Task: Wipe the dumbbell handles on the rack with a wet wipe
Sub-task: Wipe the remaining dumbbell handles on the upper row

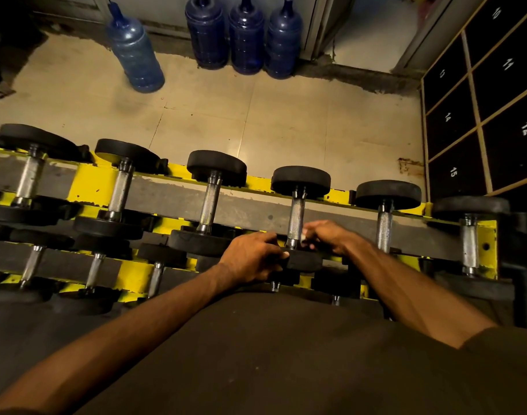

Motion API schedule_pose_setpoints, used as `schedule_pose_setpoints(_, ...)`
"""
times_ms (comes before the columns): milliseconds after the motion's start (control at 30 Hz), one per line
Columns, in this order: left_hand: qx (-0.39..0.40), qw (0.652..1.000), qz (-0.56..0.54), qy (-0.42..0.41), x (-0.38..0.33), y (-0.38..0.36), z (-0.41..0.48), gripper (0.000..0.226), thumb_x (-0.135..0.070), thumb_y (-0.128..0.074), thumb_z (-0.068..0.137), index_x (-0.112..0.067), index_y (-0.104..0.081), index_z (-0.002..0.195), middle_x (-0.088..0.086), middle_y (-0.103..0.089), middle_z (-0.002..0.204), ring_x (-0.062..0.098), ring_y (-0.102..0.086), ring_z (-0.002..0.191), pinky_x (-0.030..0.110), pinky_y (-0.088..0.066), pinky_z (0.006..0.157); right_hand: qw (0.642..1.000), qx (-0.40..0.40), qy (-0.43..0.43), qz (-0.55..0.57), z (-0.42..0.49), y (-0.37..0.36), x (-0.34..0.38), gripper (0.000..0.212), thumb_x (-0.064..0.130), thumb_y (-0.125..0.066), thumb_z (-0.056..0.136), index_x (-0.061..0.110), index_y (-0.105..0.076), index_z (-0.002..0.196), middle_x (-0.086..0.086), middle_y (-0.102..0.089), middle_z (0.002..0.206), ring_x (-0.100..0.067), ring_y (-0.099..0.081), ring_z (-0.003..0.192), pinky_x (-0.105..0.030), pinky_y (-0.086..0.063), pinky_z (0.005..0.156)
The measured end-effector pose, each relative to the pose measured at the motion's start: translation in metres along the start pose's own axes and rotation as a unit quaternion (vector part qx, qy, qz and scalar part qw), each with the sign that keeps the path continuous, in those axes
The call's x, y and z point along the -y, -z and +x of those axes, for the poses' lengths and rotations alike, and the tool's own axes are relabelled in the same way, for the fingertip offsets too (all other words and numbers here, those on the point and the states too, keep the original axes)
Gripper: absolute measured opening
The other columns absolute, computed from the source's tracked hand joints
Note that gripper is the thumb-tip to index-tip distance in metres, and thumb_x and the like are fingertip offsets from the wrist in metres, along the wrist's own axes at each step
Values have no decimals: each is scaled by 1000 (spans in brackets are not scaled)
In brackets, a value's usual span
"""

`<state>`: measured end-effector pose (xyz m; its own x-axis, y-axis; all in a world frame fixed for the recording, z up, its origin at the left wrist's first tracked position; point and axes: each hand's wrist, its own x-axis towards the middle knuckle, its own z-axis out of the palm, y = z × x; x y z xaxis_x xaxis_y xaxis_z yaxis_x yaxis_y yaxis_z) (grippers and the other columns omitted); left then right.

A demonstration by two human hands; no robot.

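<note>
your right hand pinches a small white wet wipe in its curled fingertips, held against the near end of a knurled steel handle; only a scrap of the wipe shows past your fingers. your left hand grips the same dumbbell by its near black head, fingers curled over the rim and thumb on the near side. the two hands sit on either side of the handle, close together but not touching.

that dumbbell lies across the upper tier of the yellow rack, third in from the rack's right end, its far head resting on the back rail and its near head at the front rail. two more dumbbells lie between it and the right end, three more toward the left edge, all parallel with handles bare. a lower tier with smaller dumbbells runs along the rack's near side, partly hidden by your forearms and dark shirt.

beyond the rack's far edge is a tiled floor, with four blue water jugs against the wall, one leaning. numbered black lockers stand past the right end.
</note>
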<state>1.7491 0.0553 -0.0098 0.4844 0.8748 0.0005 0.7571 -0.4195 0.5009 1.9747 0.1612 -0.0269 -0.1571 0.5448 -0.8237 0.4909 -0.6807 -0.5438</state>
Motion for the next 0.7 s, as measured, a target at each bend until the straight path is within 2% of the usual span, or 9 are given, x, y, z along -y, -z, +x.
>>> schedule_pose_setpoints(67, -3, 1000, -4, 0, 0, 1, 1, 29, -39, -79, 84, -27, -72, 110, -5, -62, 105, 11, -59, 88, 22, -46, 70, 1000, 1, -2, 4, -2, 5, -8, 17, 11, -61, 93, 13, -73, 104, -11, -70, 111, -23, -64, 103, -38, -55, 92)
schedule_pose_setpoints(167, -7, 1000, -7, 5, -1, -1, 0, 30, -37, -80, 84, -24, -72, 109, -3, -62, 104, 12, -59, 89, 20, -42, 71, 980, -101, 68, 156, -7, 0, 5, 13, 6, -71, 86, 8, -74, 99, -11, -73, 106, -21, -70, 96, -33, -59, 83)
schedule_pose_setpoints(233, -10, 1000, -13, 8, -2, -2, -2, 30, -36, -80, 84, -22, -72, 110, -1, -62, 105, 13, -60, 89, 22, -45, 71, 959, -189, 157, 143, -9, -8, 16, 17, 7, -75, 83, 9, -75, 99, -7, -74, 101, -17, -71, 91, -29, -60, 77)
schedule_pose_setpoints(300, -11, 1000, -16, 11, -3, -1, -2, 29, -36, -79, 85, -22, -72, 110, -1, -62, 106, 14, -60, 90, 24, -49, 72, 937, -251, 243, 12, -16, -20, 21, 18, 13, -77, 83, 13, -74, 101, 2, -72, 96, -8, -68, 86, -21, -58, 72)
schedule_pose_setpoints(367, -11, 1000, -13, 9, -3, -1, -2, 29, -36, -79, 85, -22, -73, 109, -1, -63, 106, 14, -60, 89, 24, -49, 72, 903, -213, 332, -168, -25, -29, 18, 16, 19, -74, 86, 16, -74, 101, 7, -68, 93, -2, -63, 86, -17, -53, 72)
schedule_pose_setpoints(467, -16, 1000, -6, 1, -5, 1, -2, 28, -35, -81, 84, -23, -73, 108, -1, -65, 105, 14, -61, 88, 22, -42, 71, 767, -107, 409, -482, -28, -38, 13, 17, 21, -66, 92, 13, -72, 106, -1, -62, 102, -13, -58, 94, -26, -52, 80)
schedule_pose_setpoints(567, -14, 1000, -3, 0, -8, 3, 0, 30, -36, -80, 84, -26, -73, 111, -3, -63, 104, 13, -60, 88, 26, -50, 70, 719, -175, 385, -551, -24, -36, 39, 21, 15, -62, 94, 6, -66, 113, -11, -56, 111, -24, -55, 101, -32, -48, 79)
schedule_pose_setpoints(633, -15, 1000, 1, -1, -7, 5, -1, 32, -37, -80, 84, -27, -73, 113, -4, -62, 104, 13, -60, 88, 25, -49, 69, 664, -225, 334, -630, -26, -39, 63, 30, 18, -66, 92, 7, -64, 120, -12, -55, 117, -25, -57, 97, -33, -46, 71)
schedule_pose_setpoints(700, -14, 1000, 6, -5, -5, 6, -2, 32, -36, -80, 83, -28, -73, 113, -4, -62, 103, 13, -61, 87, 25, -48, 68, 621, -204, 283, -702, -30, -49, 78, 33, 21, -68, 90, 10, -64, 121, -10, -57, 119, -26, -62, 93, -35, -46, 65)
